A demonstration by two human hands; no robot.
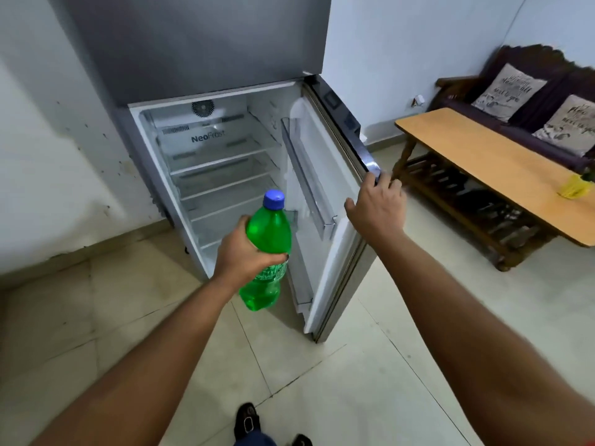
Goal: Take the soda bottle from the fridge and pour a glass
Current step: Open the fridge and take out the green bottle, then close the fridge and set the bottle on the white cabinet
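Observation:
A green soda bottle (269, 233) with a blue cap is upright in my left hand (244, 255), which grips its middle, in front of the open fridge (206, 149). The fridge's white shelves hold nothing that I can see. My right hand (376, 207) rests on the outer edge of the fridge door (328, 201), fingers curled over the door's dark front side. The door stands swung out to the right. No glass shows clearly; a small yellow object (574, 187) sits on the table at the far right, blurred.
A long wooden table (483, 162) with a lower slatted shelf stands to the right. Behind it is a dark sofa (515, 101) with two printed cushions. Pale floor tiles (322, 365) spread below. My shoes (248, 420) show at the bottom.

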